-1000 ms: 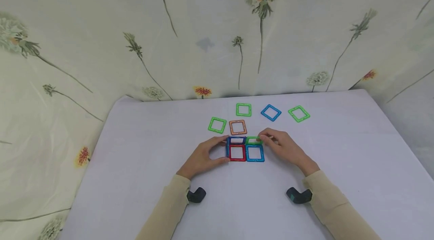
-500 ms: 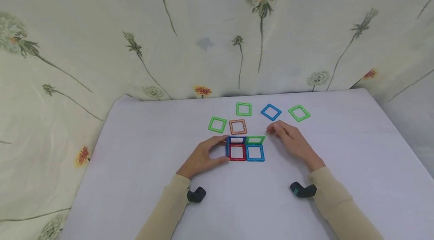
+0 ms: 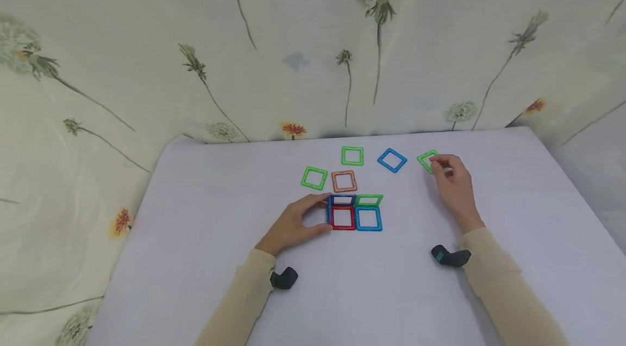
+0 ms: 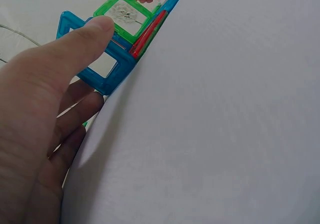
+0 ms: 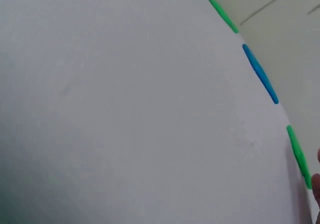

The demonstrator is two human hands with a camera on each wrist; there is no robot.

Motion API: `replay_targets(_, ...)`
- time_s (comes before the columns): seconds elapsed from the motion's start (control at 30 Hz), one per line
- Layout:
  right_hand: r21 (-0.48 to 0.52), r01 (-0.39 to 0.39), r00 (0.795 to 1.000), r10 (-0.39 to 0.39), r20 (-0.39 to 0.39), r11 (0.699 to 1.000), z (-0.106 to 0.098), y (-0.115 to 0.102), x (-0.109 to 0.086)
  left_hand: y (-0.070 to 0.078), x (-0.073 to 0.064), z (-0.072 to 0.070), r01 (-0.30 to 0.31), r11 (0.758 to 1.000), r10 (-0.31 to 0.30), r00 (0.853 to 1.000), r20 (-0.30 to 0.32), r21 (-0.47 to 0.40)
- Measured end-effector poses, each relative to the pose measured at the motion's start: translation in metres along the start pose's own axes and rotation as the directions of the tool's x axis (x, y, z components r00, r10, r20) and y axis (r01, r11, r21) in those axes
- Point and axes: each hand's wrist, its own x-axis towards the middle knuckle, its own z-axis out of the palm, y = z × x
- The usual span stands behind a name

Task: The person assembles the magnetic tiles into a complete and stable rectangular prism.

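Observation:
In the head view my left hand (image 3: 293, 224) spans an upright blue magnetic tile (image 4: 92, 78) at the left side of a small build, pinching it between thumb and fingers. The build has a flat red tile (image 3: 343, 227) and a flat light-blue tile (image 3: 369, 229). Behind them stand a dark-blue tile (image 3: 344, 195) and a green tile (image 3: 370, 195), the green one leaning back. My right hand (image 3: 457, 188) is at the far-right green tile (image 3: 424, 155), its fingers bent over the right corner. That tile lies flat in the right wrist view, fingertips beside its end.
Loose square tiles lie behind the build: an orange one (image 3: 344, 190), a green one (image 3: 313, 187), another green one (image 3: 352, 163) and a blue one (image 3: 392, 150). A white cloth covers the table (image 3: 205, 215); a flowered curtain (image 3: 274, 20) hangs behind it.
My right hand has left the standing green tile and moved right and away to the far-right green tile. The standing green tile tips back a little. My left hand stays put.

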Motion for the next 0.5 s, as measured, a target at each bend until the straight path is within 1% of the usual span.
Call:
replay_targets(0.1, -0.014, -0.032, 0.998, 0.032, -0.046, 0.999, 0.0, 0.007, 0.005, 0.0, 0.0, 0.0, 0.0, 1.0, 0.0, 1.0, 0.005, -0.001)
replay_targets(0.2, -0.047, -0.084, 0.996, 0.082, -0.045, 0.995, -0.002, 0.011, 0.008, 0.0, 0.001, 0.0, -0.005, 1.0, 0.005, 1.0, 0.003, -0.012)
replay_targets(0.27, -0.082, -0.118, 0.993, 0.117, -0.015, 0.99, -0.003, 0.012, 0.01, 0.0, 0.001, -0.001, -0.008, 1.0, 0.008, 1.0, 0.002, -0.016)
replay_targets(0.37, -0.176, -0.148, 0.985, 0.161, 0.061, 0.973, -0.004, 0.01, 0.013, 0.0, 0.001, -0.001, -0.001, 1.0, 0.001, 1.0, 0.002, -0.017)
replay_targets(0.5, -0.258, -0.136, 0.975, 0.175, 0.135, 0.957, -0.004, 0.01, 0.016, -0.001, 0.0, -0.001, 0.006, 1.0, -0.005, 1.0, 0.005, -0.01)
